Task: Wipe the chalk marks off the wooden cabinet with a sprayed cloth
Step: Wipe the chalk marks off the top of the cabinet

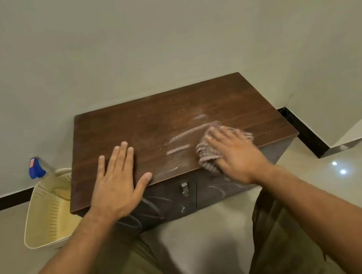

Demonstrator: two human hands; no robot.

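A low dark wooden cabinet (149,122) stands against the wall. White chalk marks (184,134) streak the right half of its top, and curved chalk lines (153,208) show on its front doors. My right hand (236,154) presses a striped cloth (206,156) flat on the top near the front right edge, beside the streaks. My left hand (117,181) lies flat on the top's front left part, fingers spread, holding nothing.
A cream perforated plastic basket (47,210) sits on the floor at the cabinet's left. A spray bottle with a blue trigger head (35,169) stands behind it by the wall. A metal latch (184,189) hangs between the doors. My knees are close to the cabinet front.
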